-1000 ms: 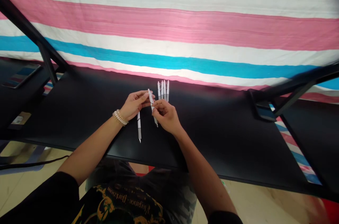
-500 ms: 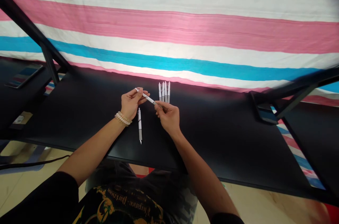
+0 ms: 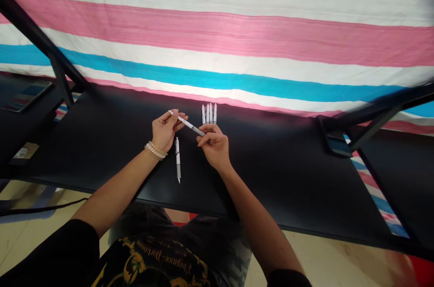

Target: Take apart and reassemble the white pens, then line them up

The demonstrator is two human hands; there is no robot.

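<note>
1. While both hands are on the held pen (image 3: 190, 126), its writing tip is out of sight to me, covered by right-hand fingers.
2. Landmark for places: loose pen (image 3: 178, 160), flat on the black table (image 3: 271, 165), fully visible, metal tip toward the person, clip end away.
3. Held pen: just beyond the loose pen's clip end, slanting from the left hand down to the right. White barrel, grey grip. Can't judge height off the table.
4. Left hand (image 3: 164, 131): beyond the loose pen, slightly left. Thumb and fingers pinched on the pen's white end, which pokes out past the thumb. Remaining fingers loosely extended, partly hidden behind the pen.
5. Right hand (image 3: 216, 144): right of the loose pen. Thumb and fingertips closed on the grey end, other fingers curled. Exact fingertip contact is hard to make out.
6. Row of four pens (image 3: 210, 113): beyond the loose pen and to its right, side by side, clicker ends away. Lower ends blocked by the right hand; tips can't be checked.
7. Bracelet (image 3: 155, 150): on the left wrist, left of the loose pen; underside hidden.
8. Striped cloth (image 3: 217, 38): well beyond the loose pen, cut off at the top of view.
9. Brown item (image 3: 26, 153): far left of the loose pen. Too small to identify; label unreadable.
</note>
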